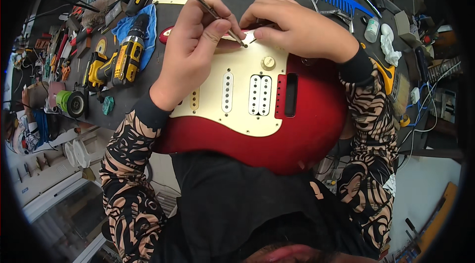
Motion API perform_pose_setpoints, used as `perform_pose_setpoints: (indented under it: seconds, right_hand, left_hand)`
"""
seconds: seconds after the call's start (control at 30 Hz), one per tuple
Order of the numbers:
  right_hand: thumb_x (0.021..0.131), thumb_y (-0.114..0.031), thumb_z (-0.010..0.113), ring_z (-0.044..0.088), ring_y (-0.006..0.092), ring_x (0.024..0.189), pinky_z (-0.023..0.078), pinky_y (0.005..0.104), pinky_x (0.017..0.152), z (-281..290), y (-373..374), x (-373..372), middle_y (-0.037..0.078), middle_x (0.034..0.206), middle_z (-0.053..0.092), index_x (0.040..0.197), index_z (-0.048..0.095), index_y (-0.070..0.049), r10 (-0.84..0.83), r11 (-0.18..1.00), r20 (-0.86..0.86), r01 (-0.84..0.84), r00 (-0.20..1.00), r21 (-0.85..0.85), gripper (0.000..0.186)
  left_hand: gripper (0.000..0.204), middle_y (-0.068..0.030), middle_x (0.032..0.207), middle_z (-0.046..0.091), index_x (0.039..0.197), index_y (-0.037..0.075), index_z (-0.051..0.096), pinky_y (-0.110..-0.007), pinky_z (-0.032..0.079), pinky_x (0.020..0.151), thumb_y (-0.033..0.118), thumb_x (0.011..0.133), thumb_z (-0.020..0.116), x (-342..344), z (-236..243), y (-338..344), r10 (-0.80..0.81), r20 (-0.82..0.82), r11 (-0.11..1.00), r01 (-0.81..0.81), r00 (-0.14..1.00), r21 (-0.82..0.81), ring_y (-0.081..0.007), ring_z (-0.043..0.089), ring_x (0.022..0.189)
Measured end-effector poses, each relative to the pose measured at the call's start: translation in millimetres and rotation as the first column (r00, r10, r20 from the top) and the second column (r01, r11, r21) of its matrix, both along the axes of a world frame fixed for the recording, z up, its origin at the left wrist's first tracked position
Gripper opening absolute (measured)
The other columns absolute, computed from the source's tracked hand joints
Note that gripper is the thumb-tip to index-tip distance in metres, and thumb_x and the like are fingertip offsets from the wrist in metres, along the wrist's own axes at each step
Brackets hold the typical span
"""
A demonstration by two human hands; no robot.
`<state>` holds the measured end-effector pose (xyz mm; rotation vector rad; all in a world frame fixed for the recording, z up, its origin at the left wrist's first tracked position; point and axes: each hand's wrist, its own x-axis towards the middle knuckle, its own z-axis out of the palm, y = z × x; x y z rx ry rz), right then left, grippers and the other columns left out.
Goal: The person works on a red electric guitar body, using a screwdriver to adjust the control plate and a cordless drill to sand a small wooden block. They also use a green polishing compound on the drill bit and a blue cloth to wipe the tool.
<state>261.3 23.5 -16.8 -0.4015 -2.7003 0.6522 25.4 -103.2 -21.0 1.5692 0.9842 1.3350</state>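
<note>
A red electric guitar body (316,114) with a cream pickguard (237,117) lies in front of me, its near edge against my dark top. My left hand (190,40) pinches the shaft of a screwdriver (203,3), whose black and yellow handle leans up to the far left. Its tip is at a small dark screw or hole near the pickguard's far edge. My right hand (302,30) curls over the guitar's far edge, thumb on the pickguard beside a thin dark lever (253,41). Some of its fingertips are hidden. A cream knob (268,63) sits nearby.
To the left, a yellow and black cordless drill (127,57) lies on a blue cloth (148,40). Farther right are a blue comb-like tool (341,0), a small clear bottle (371,29) and crumpled white tissue (390,45). Cables and a brush (398,92) lie at the right.
</note>
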Motion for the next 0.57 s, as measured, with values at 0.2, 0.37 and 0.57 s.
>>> perform_pose_setpoints:
  seconds: [0.2, 0.37, 0.57]
  right_hand:
    - [0.114, -0.02, 0.06, 0.065, 0.0192, 0.123, 0.045, 0.0387, 0.113, 61.7, 11.3, 0.4, 0.008, 0.13, 0.072, 0.142, 0.068, -0.003, -0.086, 0.933, -0.26, -0.014, 0.962, -0.359, 0.033]
    - [0.117, -0.024, 0.061, 0.067, 0.0108, 0.098, 0.057, 0.0279, 0.088, 117.5, -10.5, -13.9, 0.003, 0.107, 0.072, 0.133, 0.069, 0.004, -0.029, 0.958, -0.525, -0.126, 0.85, -0.257, 0.033]
    - [0.115, -0.04, 0.068, 0.065, 0.0086, 0.089, 0.054, 0.0264, 0.078, 151.7, -36.5, -12.1, 0.001, 0.099, 0.073, 0.126, 0.075, -0.001, -0.008, 0.999, -0.454, -0.017, 0.891, -0.052, 0.042]
  left_hand:
    - [0.015, -0.0129, 0.115, 0.07, 0.132, 0.0, 0.053, -0.039, 0.069, 0.096, 0.008, 0.119, 0.054, 1.7, 6.1, 1.4, -0.02, -0.107, 0.998, 0.013, 0.994, -0.065, -0.0234, 0.076, 0.111]
    - [0.011, -0.0064, 0.11, 0.071, 0.127, 0.001, 0.056, -0.031, 0.067, 0.092, -0.001, 0.116, 0.053, 0.4, 4.8, 1.0, 0.013, -0.113, 0.999, -0.017, 0.993, -0.031, -0.0132, 0.075, 0.105]
    - [0.021, -0.0107, 0.116, 0.07, 0.137, 0.001, 0.054, -0.036, 0.067, 0.098, 0.008, 0.118, 0.058, -11.0, 6.4, 3.4, 0.0, -0.4, 0.999, 0.018, 0.917, 0.043, -0.0218, 0.076, 0.11]
